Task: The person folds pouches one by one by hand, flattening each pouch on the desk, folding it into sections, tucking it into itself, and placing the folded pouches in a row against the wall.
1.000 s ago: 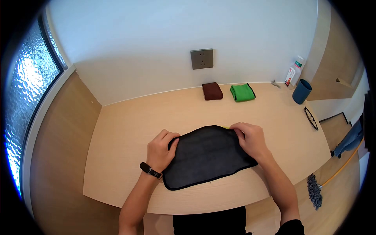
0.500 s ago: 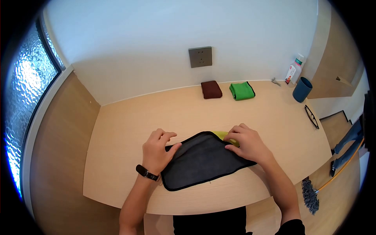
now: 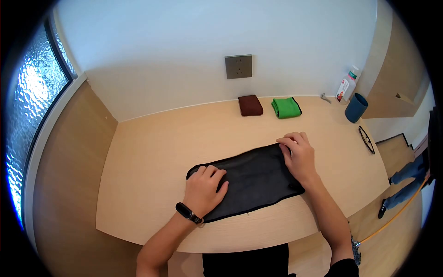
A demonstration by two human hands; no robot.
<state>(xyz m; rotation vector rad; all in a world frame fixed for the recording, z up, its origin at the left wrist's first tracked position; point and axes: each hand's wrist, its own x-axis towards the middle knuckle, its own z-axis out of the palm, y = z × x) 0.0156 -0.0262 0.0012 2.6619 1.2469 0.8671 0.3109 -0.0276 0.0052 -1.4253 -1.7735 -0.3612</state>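
Dark grey cloth [image 3: 254, 181] with black edging lies on the near part of the surface [image 3: 147, 147], slanting up toward the right. The left hand [image 3: 205, 191] rests over its left end, fingers bent and thumb spread from the index finger; whether it grips the fabric or only presses it, I cannot tell. The right hand [image 3: 299, 156] appears to pinch the far right corner between thumb and fingers. The step in hand looks like straightening the cloth, and the next move seems to call for a steady left hand and a light pull at that corner, without dragging the whole piece.

The hands cover parts of both ends; the underside is out of sight and the number of layers hard to make out. Farther back, a brown folded cloth [image 3: 250, 105] and a green folded cloth [image 3: 286, 108] sit apart by the wall [image 3: 161, 55]. Rightward are a small grey object [image 3: 326, 98], too small to identify, a bottle [image 3: 346, 87], a blue cup [image 3: 356, 109] and glasses [image 3: 367, 140]. Beyond, a mop head [image 3: 356, 255] is partly hidden by the surface, and another person's legs [image 3: 404, 196] are cut off above
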